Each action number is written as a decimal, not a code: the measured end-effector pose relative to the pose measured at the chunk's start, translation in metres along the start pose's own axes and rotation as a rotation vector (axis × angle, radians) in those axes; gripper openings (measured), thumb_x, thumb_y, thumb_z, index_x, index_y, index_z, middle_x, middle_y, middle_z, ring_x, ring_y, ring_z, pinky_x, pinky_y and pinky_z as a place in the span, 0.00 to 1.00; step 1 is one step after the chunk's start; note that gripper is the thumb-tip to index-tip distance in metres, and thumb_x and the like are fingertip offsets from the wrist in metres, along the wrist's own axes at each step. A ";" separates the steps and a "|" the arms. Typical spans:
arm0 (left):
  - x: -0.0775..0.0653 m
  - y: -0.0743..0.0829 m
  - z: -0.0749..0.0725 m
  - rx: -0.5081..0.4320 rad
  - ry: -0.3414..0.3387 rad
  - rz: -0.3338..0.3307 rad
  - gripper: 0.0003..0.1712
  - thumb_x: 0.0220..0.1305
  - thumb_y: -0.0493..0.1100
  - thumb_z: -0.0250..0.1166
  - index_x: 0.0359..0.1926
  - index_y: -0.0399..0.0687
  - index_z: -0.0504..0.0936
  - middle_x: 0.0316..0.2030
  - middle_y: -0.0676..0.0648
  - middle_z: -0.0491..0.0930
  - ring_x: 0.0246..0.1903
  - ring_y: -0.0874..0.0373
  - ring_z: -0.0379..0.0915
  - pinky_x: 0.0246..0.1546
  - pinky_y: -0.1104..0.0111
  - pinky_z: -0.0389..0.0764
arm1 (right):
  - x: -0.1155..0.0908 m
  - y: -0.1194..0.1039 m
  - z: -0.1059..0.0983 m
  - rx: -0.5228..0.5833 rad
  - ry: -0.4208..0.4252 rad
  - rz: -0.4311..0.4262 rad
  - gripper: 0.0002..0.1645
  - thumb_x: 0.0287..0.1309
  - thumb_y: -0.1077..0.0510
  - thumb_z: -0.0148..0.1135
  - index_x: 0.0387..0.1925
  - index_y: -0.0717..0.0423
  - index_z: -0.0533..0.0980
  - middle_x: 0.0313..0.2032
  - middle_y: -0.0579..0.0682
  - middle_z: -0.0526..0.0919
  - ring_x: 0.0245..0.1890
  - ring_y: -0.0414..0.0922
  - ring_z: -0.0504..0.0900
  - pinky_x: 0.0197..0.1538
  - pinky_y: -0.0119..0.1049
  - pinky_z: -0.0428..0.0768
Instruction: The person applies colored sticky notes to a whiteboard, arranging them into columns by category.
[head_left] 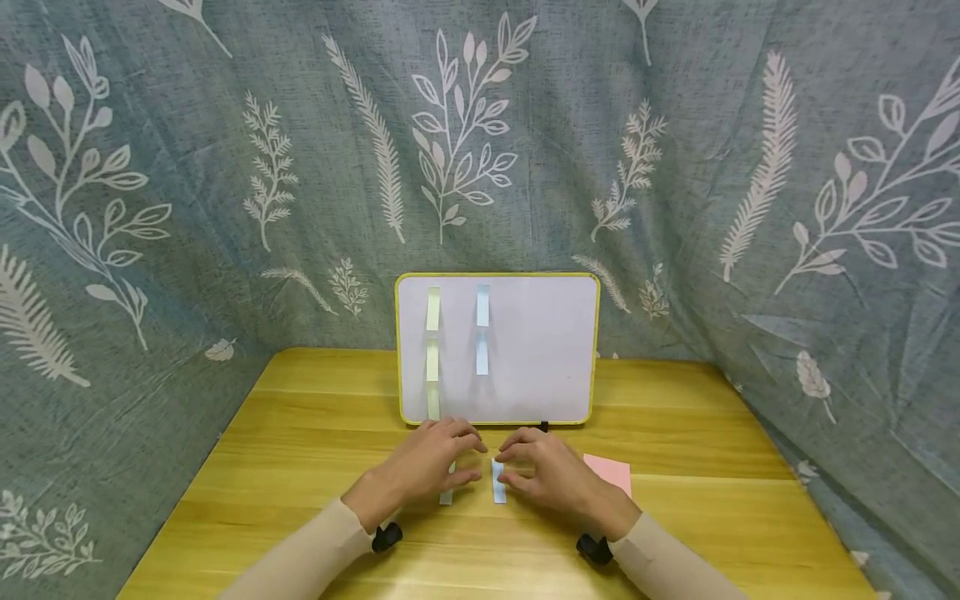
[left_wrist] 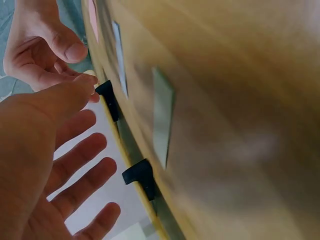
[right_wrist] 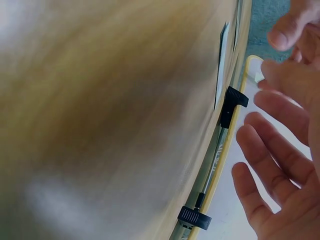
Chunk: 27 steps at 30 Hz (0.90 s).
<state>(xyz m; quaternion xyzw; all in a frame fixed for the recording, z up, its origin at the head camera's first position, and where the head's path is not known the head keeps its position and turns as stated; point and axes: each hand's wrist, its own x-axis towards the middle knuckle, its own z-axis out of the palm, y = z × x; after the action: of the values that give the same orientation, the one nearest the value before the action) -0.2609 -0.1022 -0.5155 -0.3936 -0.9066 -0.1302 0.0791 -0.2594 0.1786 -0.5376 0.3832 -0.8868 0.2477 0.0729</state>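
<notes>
My left hand (head_left: 431,462) hovers over the table near the board's lower edge, its fingers loosely bent and nothing between them. Beneath it lies a pale green sticky-note strip (left_wrist: 162,117), partly covered by the hand in the head view. My right hand (head_left: 551,472) faces it from the right, also holding nothing, its fingers spread in the right wrist view. A light blue sticky-note strip (head_left: 498,483) lies on the table by the right fingertips. Behind both hands stands a yellow-framed whiteboard (head_left: 540,350), with three green strips (head_left: 432,358) and two blue strips (head_left: 482,350) in columns.
Pink sticky-note paper (head_left: 611,471) lies right of the right hand, partly behind its wrist. Black feet (left_wrist: 140,175) support the whiteboard's lower edge. A leaf-patterned curtain (head_left: 300,167) surrounds the wooden table (head_left: 315,425) at the back and sides.
</notes>
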 end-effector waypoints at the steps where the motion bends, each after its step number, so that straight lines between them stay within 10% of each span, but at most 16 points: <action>1: -0.001 0.000 0.001 -0.002 -0.019 -0.001 0.19 0.81 0.55 0.77 0.65 0.56 0.93 0.64 0.52 0.89 0.66 0.51 0.86 0.68 0.47 0.88 | 0.000 0.000 0.000 0.000 -0.019 -0.004 0.14 0.73 0.53 0.84 0.55 0.53 0.95 0.57 0.47 0.92 0.54 0.46 0.93 0.56 0.41 0.94; 27: -0.008 0.005 0.019 0.027 -0.156 0.013 0.19 0.83 0.60 0.74 0.65 0.62 0.93 0.70 0.56 0.89 0.71 0.54 0.85 0.72 0.49 0.87 | -0.003 0.003 0.009 -0.090 -0.091 -0.090 0.17 0.67 0.45 0.89 0.51 0.47 0.95 0.55 0.44 0.93 0.55 0.44 0.93 0.62 0.46 0.92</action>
<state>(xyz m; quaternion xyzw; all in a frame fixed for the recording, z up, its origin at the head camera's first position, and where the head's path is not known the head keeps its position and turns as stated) -0.2531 -0.0986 -0.5349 -0.4072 -0.9091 -0.0860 0.0142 -0.2587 0.1776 -0.5474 0.4297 -0.8814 0.1866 0.0606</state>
